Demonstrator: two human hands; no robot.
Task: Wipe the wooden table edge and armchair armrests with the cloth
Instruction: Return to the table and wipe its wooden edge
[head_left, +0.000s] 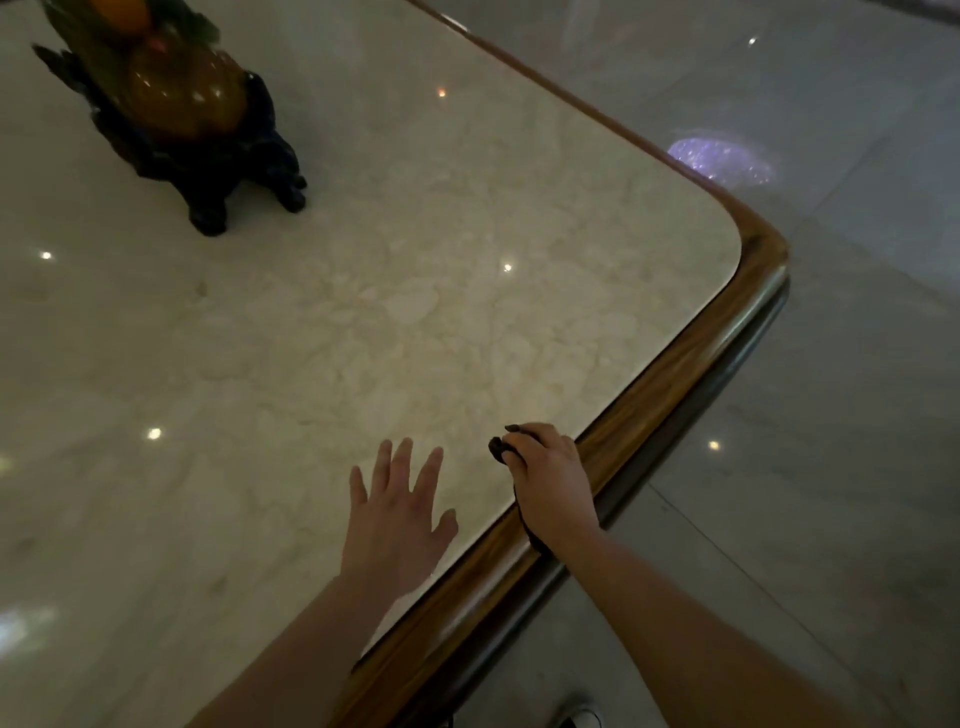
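My right hand (550, 478) clenched the dark cloth (500, 448) on the wooden edge (670, 384); my left hand (397, 512) lay spread, released, on the surface beside it. Drifting inward, I'd have wiped marble instead.

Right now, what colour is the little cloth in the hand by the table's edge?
The small bunched cloth in the right hand is dark brown, seen in the head view.

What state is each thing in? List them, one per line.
Left hand: open, flat on the marble top.
Right hand: shut on the cloth, at the wooden table edge.
Cloth: dark, bunched under the right hand.
Ornament: upright on the table.
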